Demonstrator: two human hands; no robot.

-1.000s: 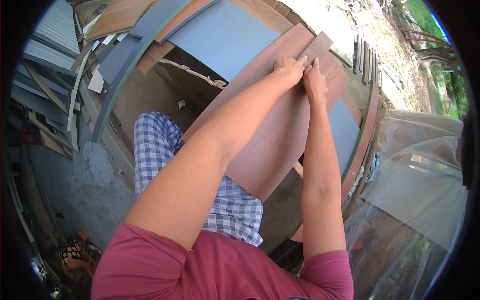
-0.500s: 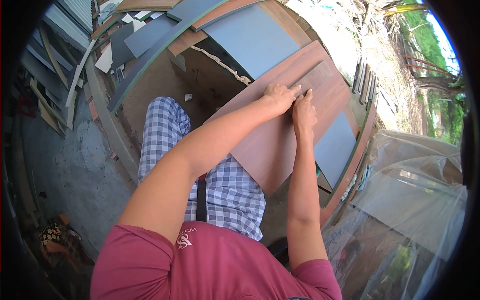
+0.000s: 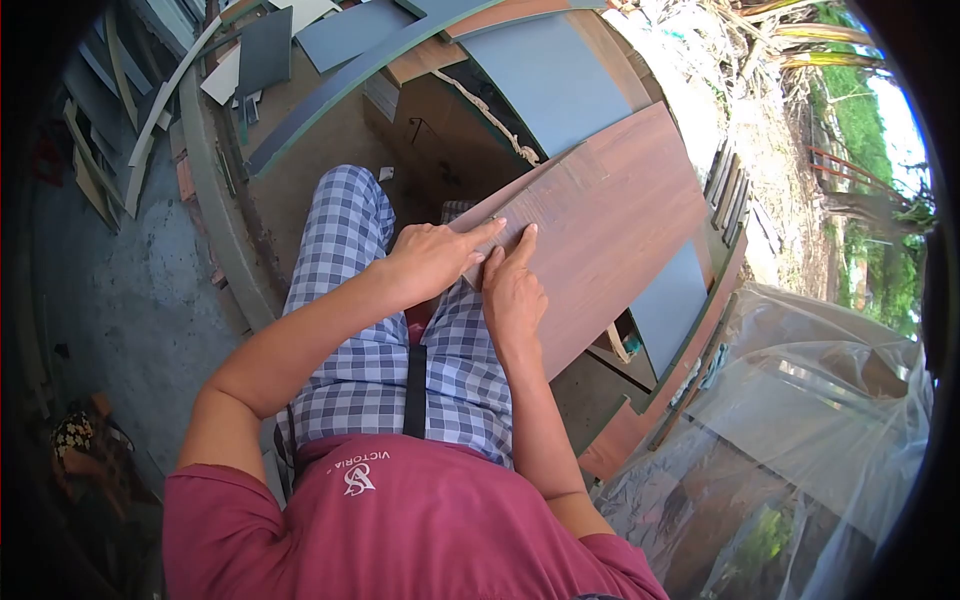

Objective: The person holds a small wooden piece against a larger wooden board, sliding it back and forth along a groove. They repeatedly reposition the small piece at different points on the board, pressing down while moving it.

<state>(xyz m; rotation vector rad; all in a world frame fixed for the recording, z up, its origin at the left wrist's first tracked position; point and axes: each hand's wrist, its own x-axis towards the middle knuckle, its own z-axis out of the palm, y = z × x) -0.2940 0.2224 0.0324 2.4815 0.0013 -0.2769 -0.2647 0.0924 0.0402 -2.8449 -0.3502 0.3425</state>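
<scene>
A wide reddish-brown wood panel (image 3: 625, 220) lies slanted in front of my knees. On top of it, by its near left edge, is a smaller flat wooden block (image 3: 545, 205) with a worn, dusty face. My left hand (image 3: 432, 262) grips the block's near end from the left, index finger stretched along the top. From the right, my right hand (image 3: 515, 290) holds the same end, its index finger also pointing along the surface. The curled fingers and the block's underside are hidden.
Beneath the panel is a wooden frame with blue-grey boards (image 3: 545, 80). Offcuts (image 3: 265, 50) are heaped at the upper left. Clear plastic sheeting (image 3: 800, 400) covers something on the right. Several dark slats (image 3: 728, 190) lie beyond the panel.
Both hands have drawn the wooden block toward my body, from the panel's middle to its near left edge. My elbows are more bent, and the view has shifted slightly.
</scene>
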